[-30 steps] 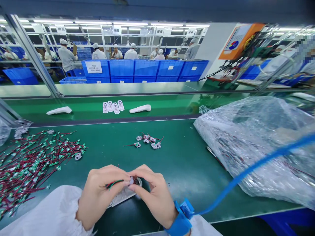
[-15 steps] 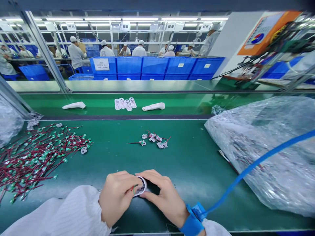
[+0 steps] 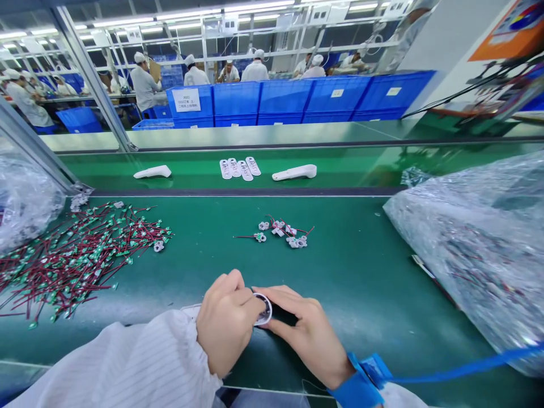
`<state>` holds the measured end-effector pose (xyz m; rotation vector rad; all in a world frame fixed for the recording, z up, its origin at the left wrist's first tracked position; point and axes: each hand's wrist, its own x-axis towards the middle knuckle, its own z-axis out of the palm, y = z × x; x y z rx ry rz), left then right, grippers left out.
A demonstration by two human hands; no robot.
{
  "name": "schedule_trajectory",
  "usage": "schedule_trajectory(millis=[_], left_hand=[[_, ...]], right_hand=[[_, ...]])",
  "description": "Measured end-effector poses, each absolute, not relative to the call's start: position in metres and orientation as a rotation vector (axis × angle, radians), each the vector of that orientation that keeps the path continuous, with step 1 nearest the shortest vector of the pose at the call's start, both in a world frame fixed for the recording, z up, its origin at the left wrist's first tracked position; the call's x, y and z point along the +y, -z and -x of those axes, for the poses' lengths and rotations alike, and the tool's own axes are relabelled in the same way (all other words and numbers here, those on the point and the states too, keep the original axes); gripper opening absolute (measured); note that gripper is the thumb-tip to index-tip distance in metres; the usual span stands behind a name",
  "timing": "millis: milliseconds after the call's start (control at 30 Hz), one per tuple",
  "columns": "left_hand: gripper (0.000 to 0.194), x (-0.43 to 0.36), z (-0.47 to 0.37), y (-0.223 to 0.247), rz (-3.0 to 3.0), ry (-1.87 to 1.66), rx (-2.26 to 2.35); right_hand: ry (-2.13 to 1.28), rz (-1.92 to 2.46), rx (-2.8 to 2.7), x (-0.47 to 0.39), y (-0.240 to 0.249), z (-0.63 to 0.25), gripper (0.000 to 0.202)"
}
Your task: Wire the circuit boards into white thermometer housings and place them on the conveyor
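Near the front of the bench I have a white plastic housing with a round opening, the rest of it covered by my hands. My right hand grips its rim between thumb and fingers and wears a blue wrist strap. My left hand is closed, its index fingertip pressed inside the opening. Whatever its fingers hold there is hidden. Beyond my hands lies a small group of grey-white plastic parts with red wires. To the left spreads a pile of small green boards with red wires.
Clear plastic bags lie at right and far left. On the back strip are two white handle-shaped shells and several white oval plates. A blue cord runs from my wrist. People work beyond blue bins.
The view has shifted and tilted. My left index finger has pushed deeper into the opening, and the red and green wires seen at its fingertips are now out of sight. My right hand keeps its grip.
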<state>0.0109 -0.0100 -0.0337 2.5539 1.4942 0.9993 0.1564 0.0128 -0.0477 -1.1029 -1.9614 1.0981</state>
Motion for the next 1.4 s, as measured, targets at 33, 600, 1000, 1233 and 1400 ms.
schedule_trajectory(millis=[33, 600, 1000, 1233, 1400], left_hand=[[0.028, -0.009, -0.011, 0.033, -2.545, -0.957, 1.532], [0.041, 0.14, 0.049, -0.023, -2.014, -0.55, 1.729], [0.032, 0.34, 0.088, 0.039, -2.116, -0.346, 1.686], [0.029, 0.338, 0.08, 0.04, -2.109, -0.434, 1.583], [0.028, 0.318, 0.086, 0.016, -2.108, -0.635, 1.632]], right_hand=[[-1.091, 1.103, -1.956, 0.014, 0.049, -0.157, 0.032], [-0.295, 1.315, -2.278, 0.22, -0.001, -0.243, 0.038], [-0.086, 1.624, -2.449, 0.373, 0.019, -0.322, 0.022], [-0.11, 1.394, -2.512, 0.318, -0.023, -0.271, 0.027], [-0.254, 1.023, -2.655, 0.201, -0.026, -0.174, 0.012]])
